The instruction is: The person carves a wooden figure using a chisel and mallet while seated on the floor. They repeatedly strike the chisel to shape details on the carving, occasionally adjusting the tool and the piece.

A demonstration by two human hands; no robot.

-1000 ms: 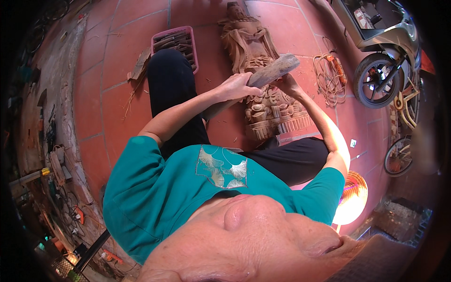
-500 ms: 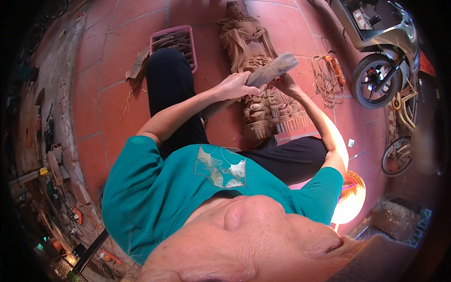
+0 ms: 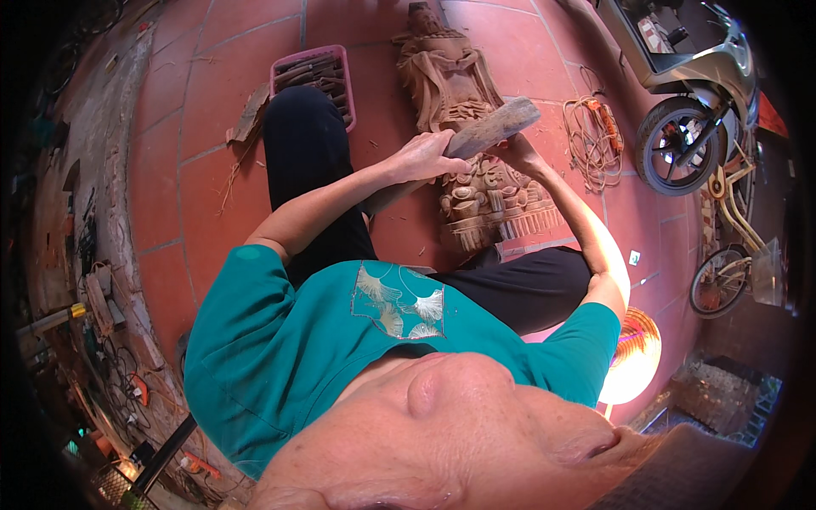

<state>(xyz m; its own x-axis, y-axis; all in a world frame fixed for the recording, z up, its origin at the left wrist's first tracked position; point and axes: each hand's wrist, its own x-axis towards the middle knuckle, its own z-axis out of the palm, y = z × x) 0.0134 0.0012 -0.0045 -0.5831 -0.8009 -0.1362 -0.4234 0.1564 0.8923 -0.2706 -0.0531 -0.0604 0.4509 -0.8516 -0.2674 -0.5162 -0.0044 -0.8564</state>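
Observation:
My left hand (image 3: 425, 158) is closed around a worn, greyish wooden mallet (image 3: 495, 127), a club-like piece with its thick end pointing up and right. Its narrower part runs down past my wrist toward my left knee. Behind the thick end, my right hand (image 3: 515, 154) is curled. Its fingers are mostly hidden, and what it grips cannot be made out. Both hands are above a carved wooden statue (image 3: 450, 81), a robed figure lying on its back with its head away from me. Dense relief carving covers its near end, between my legs.
A pink plastic basket (image 3: 347, 78) of carving tools stands beyond my left knee, with a flat scrap piece (image 3: 250, 116) beside it. A coiled orange cable (image 3: 595, 140) lies right of the statue. Farther right are a motorbike (image 3: 680, 140), a bicycle (image 3: 722, 276) and a glowing lamp (image 3: 633, 361).
My hands, the mallet and the statue hold almost the same places. A blurred shape that covered part of the bicycle at the far right is gone.

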